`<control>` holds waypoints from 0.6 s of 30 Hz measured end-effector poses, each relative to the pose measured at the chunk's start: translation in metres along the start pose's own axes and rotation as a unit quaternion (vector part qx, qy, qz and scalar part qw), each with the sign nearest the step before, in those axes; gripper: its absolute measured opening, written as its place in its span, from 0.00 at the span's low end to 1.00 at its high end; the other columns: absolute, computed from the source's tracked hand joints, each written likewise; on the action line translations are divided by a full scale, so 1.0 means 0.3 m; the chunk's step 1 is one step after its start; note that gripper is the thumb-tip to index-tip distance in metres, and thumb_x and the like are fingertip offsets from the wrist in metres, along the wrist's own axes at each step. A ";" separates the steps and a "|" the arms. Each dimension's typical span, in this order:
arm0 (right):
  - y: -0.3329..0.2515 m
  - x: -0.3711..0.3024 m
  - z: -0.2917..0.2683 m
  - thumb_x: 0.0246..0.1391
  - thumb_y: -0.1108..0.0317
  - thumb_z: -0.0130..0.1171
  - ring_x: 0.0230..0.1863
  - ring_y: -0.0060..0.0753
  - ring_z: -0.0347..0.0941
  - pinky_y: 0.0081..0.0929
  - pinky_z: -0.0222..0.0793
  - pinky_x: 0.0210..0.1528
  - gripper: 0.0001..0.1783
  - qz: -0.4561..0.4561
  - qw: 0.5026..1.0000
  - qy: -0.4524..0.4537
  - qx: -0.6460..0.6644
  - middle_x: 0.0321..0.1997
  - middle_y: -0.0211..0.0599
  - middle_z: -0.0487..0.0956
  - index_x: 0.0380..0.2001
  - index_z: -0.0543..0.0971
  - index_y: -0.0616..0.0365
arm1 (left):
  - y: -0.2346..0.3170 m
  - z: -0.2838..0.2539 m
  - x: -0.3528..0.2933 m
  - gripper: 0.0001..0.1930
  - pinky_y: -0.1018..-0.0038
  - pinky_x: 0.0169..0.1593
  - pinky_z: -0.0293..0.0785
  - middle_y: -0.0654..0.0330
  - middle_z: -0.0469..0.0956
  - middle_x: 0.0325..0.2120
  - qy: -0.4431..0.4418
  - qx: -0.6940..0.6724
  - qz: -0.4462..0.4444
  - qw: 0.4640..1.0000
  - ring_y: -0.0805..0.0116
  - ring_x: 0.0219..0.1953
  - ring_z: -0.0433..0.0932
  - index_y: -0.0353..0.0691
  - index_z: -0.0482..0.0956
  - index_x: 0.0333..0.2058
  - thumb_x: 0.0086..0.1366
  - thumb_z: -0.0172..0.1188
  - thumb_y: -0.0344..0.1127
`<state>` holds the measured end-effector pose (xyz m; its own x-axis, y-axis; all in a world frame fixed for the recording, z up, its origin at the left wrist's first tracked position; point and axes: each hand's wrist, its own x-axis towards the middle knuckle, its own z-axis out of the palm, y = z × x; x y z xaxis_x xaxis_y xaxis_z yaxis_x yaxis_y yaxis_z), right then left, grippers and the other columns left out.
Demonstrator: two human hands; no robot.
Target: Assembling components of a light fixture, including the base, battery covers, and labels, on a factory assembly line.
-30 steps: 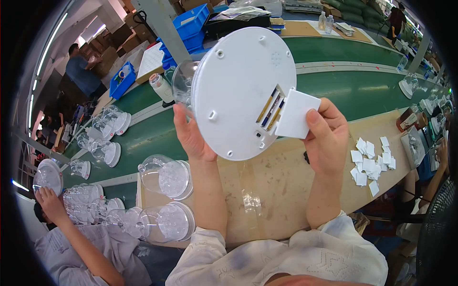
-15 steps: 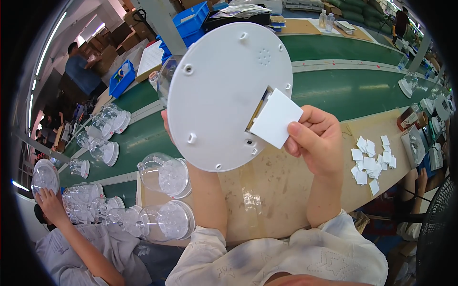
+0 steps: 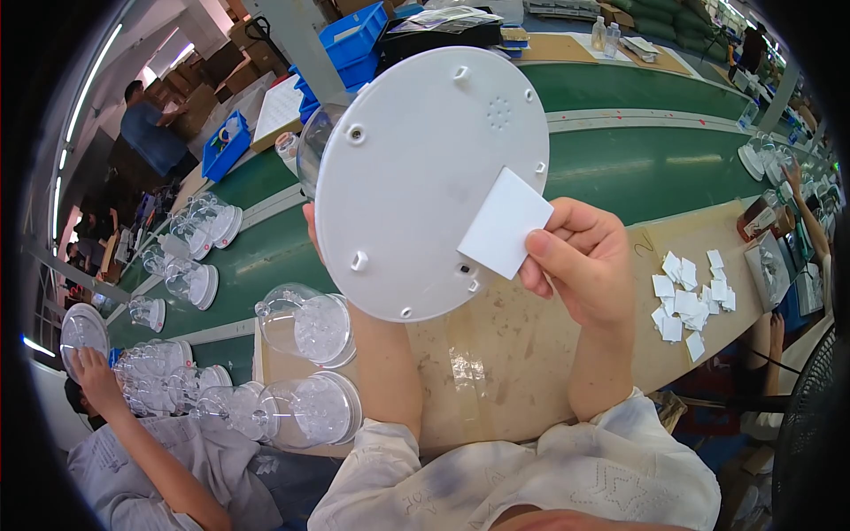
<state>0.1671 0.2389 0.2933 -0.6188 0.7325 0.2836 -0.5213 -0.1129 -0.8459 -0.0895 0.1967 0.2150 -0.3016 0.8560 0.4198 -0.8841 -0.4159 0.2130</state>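
A white round base (image 3: pixel 407 203) is held up and tilted, its underside facing me. Part of a clear dome (image 3: pixel 316 146) shows behind its left edge. My left hand (image 3: pixel 311 223) grips it from behind; only a few fingers show at the rim, the rest hidden by the base. Between thumb and fingers my right hand (image 3: pixel 583 265) pinches a white square cover (image 3: pixel 506 223). This cover lies over the rectangular opening in the base, hiding it from view. Whether the cover sits flush I cannot tell.
A loose pile of white square covers (image 3: pixel 684 303) lies on the cardboard-topped table (image 3: pixel 496 372) at right. Several domed pieces (image 3: pixel 320 409) stand at left, beside a co-worker's hand (image 3: pixel 96 379). A green conveyor (image 3: pixel 637 164) crosses behind; a black fan (image 3: pixel 806 425) stands at right.
The right hand has moved the square cover slightly left, over the opening that showed before. The round base has shifted a little right and down. At far right a co-worker's arm has appeared.
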 end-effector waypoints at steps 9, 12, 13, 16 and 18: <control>-0.001 0.004 0.007 0.58 0.73 0.59 0.19 0.14 0.70 0.12 0.60 0.20 0.05 0.001 0.999 0.032 -0.016 0.23 0.35 0.80 0.34 0.76 0.63 | -0.037 0.097 -0.019 0.39 0.57 0.58 0.70 0.52 0.67 0.60 0.000 0.047 -0.011 0.999 0.57 0.59 0.70 0.40 0.63 0.63 0.64 0.47 0.66; 0.001 0.001 0.000 0.59 0.73 0.59 0.19 0.14 0.70 0.11 0.60 0.20 0.04 -0.015 0.999 0.017 -0.025 0.22 0.35 0.80 0.33 0.76 0.63 | -0.042 0.120 -0.012 0.40 0.58 0.58 0.70 0.52 0.67 0.60 0.003 0.072 -0.006 0.997 0.57 0.59 0.70 0.40 0.62 0.63 0.64 0.46 0.66; 0.002 0.001 0.001 0.59 0.73 0.58 0.19 0.14 0.70 0.12 0.60 0.20 0.04 -0.016 1.000 0.013 -0.023 0.22 0.35 0.80 0.34 0.76 0.63 | -0.037 0.112 -0.013 0.40 0.58 0.58 0.70 0.52 0.67 0.60 0.003 0.072 -0.006 0.997 0.57 0.59 0.70 0.40 0.62 0.63 0.64 0.46 0.66; -0.003 0.004 0.005 0.59 0.73 0.58 0.20 0.14 0.70 0.12 0.60 0.20 0.05 -0.015 1.000 0.013 -0.019 0.23 0.35 0.80 0.37 0.76 0.64 | -0.034 0.125 -0.011 0.39 0.60 0.58 0.70 0.53 0.67 0.60 -0.011 0.051 -0.018 0.998 0.58 0.58 0.71 0.40 0.63 0.63 0.64 0.47 0.66; 0.000 0.007 -0.007 0.59 0.74 0.58 0.20 0.15 0.70 0.12 0.60 0.20 0.07 -0.012 1.000 0.019 -0.018 0.23 0.36 0.80 0.39 0.75 0.64 | -0.064 0.234 0.002 0.38 0.60 0.58 0.70 0.53 0.67 0.60 0.243 -0.189 -0.009 0.951 0.58 0.57 0.71 0.41 0.64 0.62 0.65 0.47 0.65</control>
<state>0.1671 0.2419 0.2928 -0.5827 0.7603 0.2870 -0.5133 -0.0705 -0.8553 -0.0476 0.1835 0.2731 -0.3342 0.9407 -0.0590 -0.9280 -0.3393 -0.1541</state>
